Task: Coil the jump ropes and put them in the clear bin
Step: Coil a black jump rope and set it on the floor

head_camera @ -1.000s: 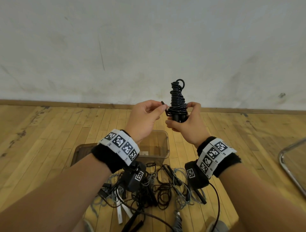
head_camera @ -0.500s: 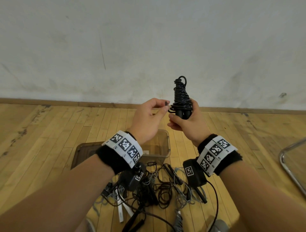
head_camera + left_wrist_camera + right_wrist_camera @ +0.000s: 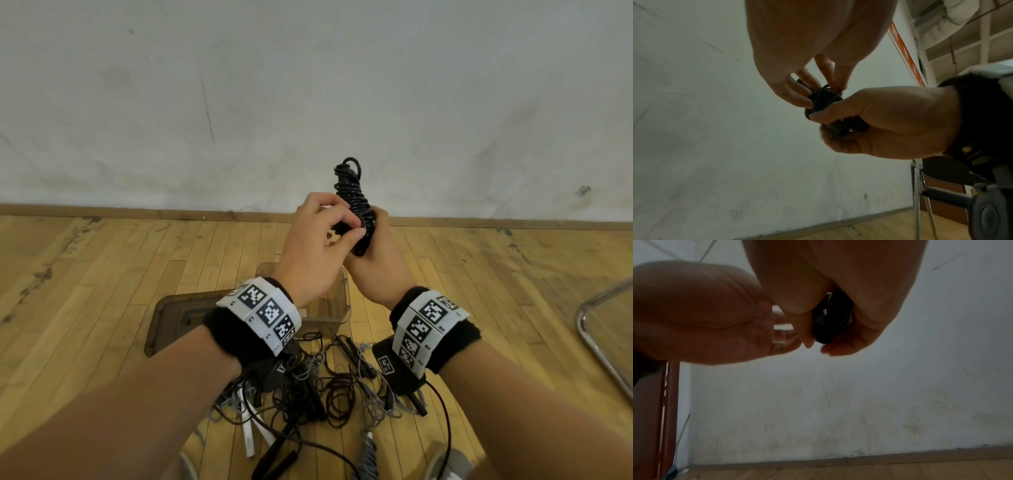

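Right hand (image 3: 373, 270): gripping the coiled black rope (image 3: 354, 202), held upright.
Left hand (image 3: 318, 246): fingers pinching the rope's lower wraps.
Bin (image 3: 344, 301): on the floor, below both hands.

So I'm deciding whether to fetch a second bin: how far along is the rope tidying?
Early. One black rope is coiled, gripped by the right hand while the left hand pinches its end. The clear bin looks empty where visible. A tangled pile of ropes still lies on the floor.
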`<state>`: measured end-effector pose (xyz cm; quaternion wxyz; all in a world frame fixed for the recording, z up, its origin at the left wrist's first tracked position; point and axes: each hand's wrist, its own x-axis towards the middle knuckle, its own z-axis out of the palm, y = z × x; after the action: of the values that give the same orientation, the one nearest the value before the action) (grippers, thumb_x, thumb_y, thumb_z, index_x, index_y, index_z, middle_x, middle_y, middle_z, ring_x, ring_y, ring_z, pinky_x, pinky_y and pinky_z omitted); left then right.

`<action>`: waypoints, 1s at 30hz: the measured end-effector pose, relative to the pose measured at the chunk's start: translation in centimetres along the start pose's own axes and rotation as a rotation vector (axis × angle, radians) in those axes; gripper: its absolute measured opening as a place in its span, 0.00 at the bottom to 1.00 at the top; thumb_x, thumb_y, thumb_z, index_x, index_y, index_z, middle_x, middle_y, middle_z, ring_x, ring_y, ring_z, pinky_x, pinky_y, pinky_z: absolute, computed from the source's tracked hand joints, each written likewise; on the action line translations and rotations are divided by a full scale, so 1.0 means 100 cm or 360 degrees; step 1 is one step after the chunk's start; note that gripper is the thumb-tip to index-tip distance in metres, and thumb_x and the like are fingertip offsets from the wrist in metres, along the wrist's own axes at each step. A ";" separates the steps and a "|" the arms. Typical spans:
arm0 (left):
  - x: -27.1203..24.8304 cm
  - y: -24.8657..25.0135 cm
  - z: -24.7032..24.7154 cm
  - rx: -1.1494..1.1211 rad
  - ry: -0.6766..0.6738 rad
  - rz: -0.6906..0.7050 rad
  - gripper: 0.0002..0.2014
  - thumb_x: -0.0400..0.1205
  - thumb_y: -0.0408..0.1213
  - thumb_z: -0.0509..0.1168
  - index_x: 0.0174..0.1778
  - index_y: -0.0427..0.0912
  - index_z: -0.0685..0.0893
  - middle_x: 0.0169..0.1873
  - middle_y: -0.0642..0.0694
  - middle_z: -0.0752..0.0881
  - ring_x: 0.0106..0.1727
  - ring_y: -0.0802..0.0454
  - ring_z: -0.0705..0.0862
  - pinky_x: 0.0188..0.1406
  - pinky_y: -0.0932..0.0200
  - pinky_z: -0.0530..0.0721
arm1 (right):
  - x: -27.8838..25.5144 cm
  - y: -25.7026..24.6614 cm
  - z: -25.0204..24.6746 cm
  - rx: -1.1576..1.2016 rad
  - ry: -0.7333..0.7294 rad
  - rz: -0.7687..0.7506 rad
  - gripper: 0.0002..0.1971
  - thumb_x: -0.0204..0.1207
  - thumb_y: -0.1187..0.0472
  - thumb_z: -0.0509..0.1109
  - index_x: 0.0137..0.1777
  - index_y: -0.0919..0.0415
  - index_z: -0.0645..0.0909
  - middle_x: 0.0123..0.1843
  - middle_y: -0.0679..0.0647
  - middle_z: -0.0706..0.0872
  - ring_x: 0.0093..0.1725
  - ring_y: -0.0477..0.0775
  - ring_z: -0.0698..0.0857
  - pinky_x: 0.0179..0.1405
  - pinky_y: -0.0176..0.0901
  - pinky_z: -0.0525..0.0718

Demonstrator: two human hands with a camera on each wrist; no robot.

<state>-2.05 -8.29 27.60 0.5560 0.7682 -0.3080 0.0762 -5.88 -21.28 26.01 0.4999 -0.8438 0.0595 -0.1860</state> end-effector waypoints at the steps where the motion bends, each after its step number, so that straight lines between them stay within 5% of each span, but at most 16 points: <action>1: 0.001 0.000 0.000 0.0000 -0.0006 -0.0020 0.02 0.84 0.38 0.73 0.49 0.51 0.89 0.61 0.54 0.78 0.62 0.61 0.80 0.53 0.70 0.83 | 0.000 0.000 -0.001 -0.0010 0.0002 0.0011 0.28 0.78 0.60 0.77 0.72 0.53 0.65 0.55 0.47 0.87 0.49 0.44 0.88 0.41 0.34 0.81; 3: 0.002 -0.001 -0.001 -0.0002 -0.0021 -0.0078 0.03 0.84 0.38 0.73 0.49 0.52 0.88 0.59 0.54 0.79 0.60 0.64 0.81 0.52 0.67 0.85 | -0.001 -0.001 -0.004 -0.0036 -0.0005 0.0033 0.31 0.78 0.59 0.78 0.75 0.55 0.65 0.54 0.46 0.88 0.48 0.42 0.89 0.42 0.35 0.85; 7: 0.005 -0.006 -0.008 0.0031 0.0001 -0.0180 0.04 0.84 0.40 0.73 0.46 0.54 0.87 0.56 0.56 0.82 0.58 0.64 0.83 0.59 0.70 0.80 | -0.002 -0.003 -0.007 0.0250 -0.0165 0.0113 0.35 0.77 0.66 0.78 0.78 0.56 0.62 0.57 0.57 0.88 0.48 0.55 0.93 0.49 0.53 0.93; 11: 0.005 -0.005 -0.010 0.0140 0.0027 -0.0213 0.01 0.80 0.43 0.77 0.45 0.53 0.91 0.54 0.58 0.83 0.56 0.66 0.83 0.53 0.77 0.73 | -0.002 -0.008 -0.008 0.0304 -0.0197 0.0100 0.32 0.80 0.63 0.76 0.77 0.54 0.61 0.57 0.56 0.87 0.44 0.51 0.91 0.41 0.46 0.93; 15: 0.002 -0.006 -0.007 0.0179 0.0126 -0.0231 0.02 0.77 0.47 0.80 0.41 0.55 0.94 0.51 0.61 0.87 0.54 0.63 0.84 0.56 0.64 0.80 | -0.001 -0.007 -0.004 0.0261 -0.0192 0.0117 0.26 0.84 0.60 0.72 0.76 0.55 0.63 0.56 0.57 0.86 0.37 0.51 0.89 0.34 0.40 0.89; 18: 0.003 -0.006 -0.008 0.0046 0.0195 -0.0287 0.04 0.77 0.45 0.80 0.39 0.55 0.91 0.47 0.60 0.91 0.48 0.65 0.89 0.52 0.63 0.86 | 0.000 -0.007 -0.005 0.0304 -0.0212 0.0162 0.24 0.86 0.58 0.69 0.76 0.54 0.63 0.52 0.59 0.86 0.34 0.54 0.88 0.36 0.49 0.92; 23: 0.010 -0.013 -0.016 -0.0144 0.0120 -0.0320 0.06 0.84 0.35 0.74 0.52 0.50 0.92 0.45 0.57 0.92 0.44 0.62 0.91 0.40 0.57 0.93 | 0.000 -0.007 -0.010 0.0263 -0.0269 0.0209 0.23 0.87 0.55 0.67 0.78 0.52 0.63 0.50 0.59 0.86 0.34 0.56 0.89 0.43 0.62 0.93; 30: 0.015 -0.017 -0.024 -0.0191 -0.0063 -0.0345 0.05 0.80 0.34 0.77 0.47 0.50 0.93 0.41 0.54 0.94 0.45 0.60 0.92 0.36 0.64 0.89 | -0.004 -0.009 -0.012 0.0238 -0.0267 0.0229 0.18 0.89 0.59 0.62 0.76 0.49 0.65 0.54 0.61 0.86 0.40 0.60 0.88 0.45 0.68 0.91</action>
<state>0.67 -6.43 27.81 0.5998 0.7637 -0.2381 -0.0179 -6.78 -21.67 27.22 0.5767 -0.8103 0.0638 -0.0825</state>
